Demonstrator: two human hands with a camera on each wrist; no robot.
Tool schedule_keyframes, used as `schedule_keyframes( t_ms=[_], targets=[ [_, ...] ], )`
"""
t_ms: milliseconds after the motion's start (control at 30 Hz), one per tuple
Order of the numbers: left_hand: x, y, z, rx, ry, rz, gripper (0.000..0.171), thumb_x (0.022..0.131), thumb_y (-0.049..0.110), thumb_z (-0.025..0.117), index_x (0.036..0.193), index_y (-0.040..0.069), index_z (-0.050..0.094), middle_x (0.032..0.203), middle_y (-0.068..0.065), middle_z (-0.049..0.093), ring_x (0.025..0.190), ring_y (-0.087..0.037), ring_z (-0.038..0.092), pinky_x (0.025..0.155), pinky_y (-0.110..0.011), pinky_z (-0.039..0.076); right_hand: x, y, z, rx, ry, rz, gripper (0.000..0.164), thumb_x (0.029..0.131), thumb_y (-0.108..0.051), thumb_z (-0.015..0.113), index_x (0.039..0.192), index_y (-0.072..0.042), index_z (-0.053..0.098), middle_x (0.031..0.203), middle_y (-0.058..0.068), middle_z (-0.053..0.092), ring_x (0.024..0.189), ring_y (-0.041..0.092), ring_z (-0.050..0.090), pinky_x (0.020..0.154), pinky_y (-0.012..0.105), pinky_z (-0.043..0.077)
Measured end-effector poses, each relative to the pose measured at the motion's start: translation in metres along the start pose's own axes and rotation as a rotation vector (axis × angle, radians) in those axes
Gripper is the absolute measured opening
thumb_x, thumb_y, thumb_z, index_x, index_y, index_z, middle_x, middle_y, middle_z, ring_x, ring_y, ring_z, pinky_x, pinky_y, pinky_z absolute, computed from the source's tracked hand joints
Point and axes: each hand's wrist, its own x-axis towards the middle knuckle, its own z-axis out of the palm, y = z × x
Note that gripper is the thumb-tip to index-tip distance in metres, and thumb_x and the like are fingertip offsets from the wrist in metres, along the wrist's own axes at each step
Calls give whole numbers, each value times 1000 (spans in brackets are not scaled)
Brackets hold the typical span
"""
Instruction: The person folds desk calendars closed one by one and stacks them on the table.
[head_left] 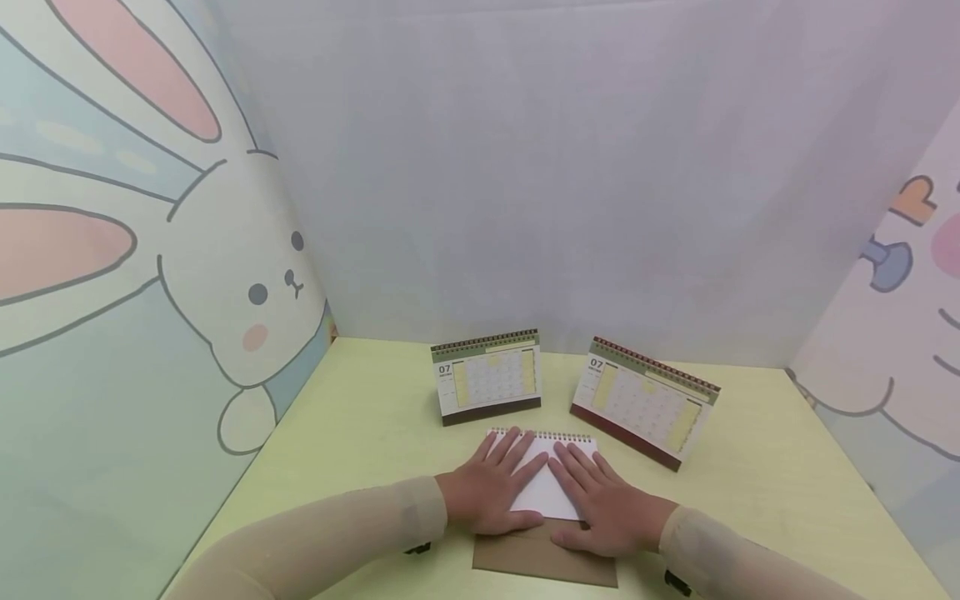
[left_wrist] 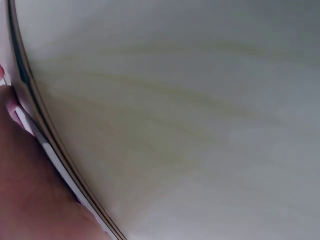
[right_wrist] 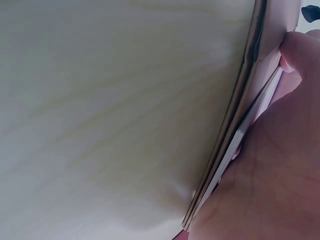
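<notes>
A spiral-bound desk calendar [head_left: 547, 492] lies flat in front of me, its white pages toward the back and its brown cardboard base [head_left: 543, 558] toward me. My left hand [head_left: 495, 492] rests palm down on its left side with fingers spread over the white page. On the right side my right hand [head_left: 607, 504] lies the same way, its thumb over the brown cardboard. Both wrist views show the stacked cardboard edge [left_wrist: 65, 145] and page edges [right_wrist: 235, 145] beneath the palms.
Two desk calendars stand upright behind the hands: one with a dark base [head_left: 489, 377] at the back left, one with a red base [head_left: 643, 402] at the right. All sit on a pale yellow table [head_left: 360, 417]. Cartoon-printed panels [head_left: 217, 275] flank it, with a white curtain [head_left: 555, 167] behind.
</notes>
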Motion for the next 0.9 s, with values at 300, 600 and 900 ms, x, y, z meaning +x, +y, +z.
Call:
schedule_keyframes(
  t_ms=[300, 600, 900],
  targets=[
    [0, -1, -1, 7, 3, 0, 92, 117, 84, 34, 192, 33, 17, 203, -6, 9, 190, -33, 12, 153, -64, 21, 1, 1, -1, -10, 4, -4, 109, 113, -77, 57, 189, -7, 23, 200, 20, 15, 186, 51, 18, 144, 85, 19],
    [2, -1, -3, 5, -14, -10, 93, 116, 84, 36, 192, 34, 18, 203, -5, 9, 190, -33, 13, 153, -64, 22, 0, 3, -2, -6, 7, -10, 109, 113, -79, 57, 189, -8, 24, 200, 19, 18, 185, 50, 20, 144, 85, 20],
    [5, -4, -18, -131, -54, -22, 90, 117, 81, 43, 190, 31, 28, 202, -5, 16, 189, -33, 16, 152, -65, 22, -4, 9, 1, 13, 89, -27, 103, 114, -78, 56, 187, -10, 32, 199, 15, 24, 184, 48, 26, 145, 83, 19]
  ],
)
